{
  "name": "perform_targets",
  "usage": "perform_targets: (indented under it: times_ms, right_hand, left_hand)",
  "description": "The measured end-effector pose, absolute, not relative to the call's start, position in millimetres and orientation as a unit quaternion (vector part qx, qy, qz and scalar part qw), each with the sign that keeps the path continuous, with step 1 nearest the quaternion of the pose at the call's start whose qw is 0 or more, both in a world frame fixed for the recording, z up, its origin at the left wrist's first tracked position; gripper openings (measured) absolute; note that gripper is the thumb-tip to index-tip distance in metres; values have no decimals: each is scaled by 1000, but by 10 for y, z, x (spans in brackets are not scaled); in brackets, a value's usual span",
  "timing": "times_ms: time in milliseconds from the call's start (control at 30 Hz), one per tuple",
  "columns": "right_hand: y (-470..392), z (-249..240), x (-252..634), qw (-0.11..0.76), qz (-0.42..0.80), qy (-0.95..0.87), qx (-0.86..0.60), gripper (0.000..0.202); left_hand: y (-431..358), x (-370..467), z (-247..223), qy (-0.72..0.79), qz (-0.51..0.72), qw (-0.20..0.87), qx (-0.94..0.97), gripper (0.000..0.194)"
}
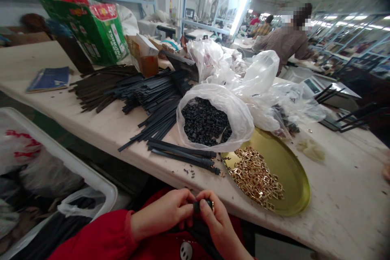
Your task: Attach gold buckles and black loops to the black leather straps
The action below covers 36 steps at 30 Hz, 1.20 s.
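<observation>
We pinch a dark strap [196, 207]
Left fingers [185, 211] and right fingers [207, 213] clamp it, maybe steadying it; buckles [256, 176] lie at two o'clock.

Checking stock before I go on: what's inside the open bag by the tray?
The bag holds a heap of small black pieces. Only the top of the heap shows; whatever lies beneath, down to the bag's bottom, is covered.
</observation>
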State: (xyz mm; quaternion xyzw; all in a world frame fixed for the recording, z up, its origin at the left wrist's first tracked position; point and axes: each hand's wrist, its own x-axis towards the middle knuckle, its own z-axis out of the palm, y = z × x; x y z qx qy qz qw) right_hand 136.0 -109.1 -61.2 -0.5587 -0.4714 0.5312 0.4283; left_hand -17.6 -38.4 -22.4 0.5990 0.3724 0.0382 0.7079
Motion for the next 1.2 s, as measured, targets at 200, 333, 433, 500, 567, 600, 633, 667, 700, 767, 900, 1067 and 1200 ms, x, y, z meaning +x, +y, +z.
perform_targets:
  times_ms: [200,333,433,500,567,600,633,667,700,767,900,1067,1200]
  right_hand:
    - [-1046,-673,1369,420,460,-516,-588,26]
    - [-1039,-693,1354,410,469,-543,-563,28]
    - [-1032,-743,1326,454,440,-521,-574,33]
    - [-970,-756,1350,472,410,-515,-587,34]
    - [-833,-723,1435,466,364,-526,-612,30]
    - [-738,-690,1498,459,331,-534,-628,27]
    - [-634,-650,1569,452,293,-543,-645,24]
    - [-525,-610,1641,443,253,-551,-660,23]
    - [-422,-577,1709,432,215,-561,-673,22]
    - [-262,-558,1812,405,151,-583,-688,21]
    - [-196,-774,1837,394,79,-589,-701,29]
    - [-235,-1148,1678,455,20,-564,-688,39]
    - [-118,-1205,1628,518,-1,-516,-682,36]
  left_hand:
    - [-311,-191,-172,380,-12,692,614,25]
    - [-314,-131,-266,363,2,671,647,27]
    - [-247,-119,-247,342,8,599,724,29]
    - [-134,-129,-176,337,15,507,793,28]
    - [36,-135,-85,362,12,392,846,25]
    - [134,-129,-45,380,11,335,862,23]
    - [236,-116,-16,395,14,282,874,23]
    - [335,-94,-2,402,22,234,885,22]
    - [427,-67,-8,399,31,195,895,21]
    - [572,-8,-76,380,43,139,914,19]
    - [674,44,-341,344,49,93,933,25]
    - [701,101,-531,312,9,33,949,38]
    - [799,258,-502,316,-23,-8,948,38]
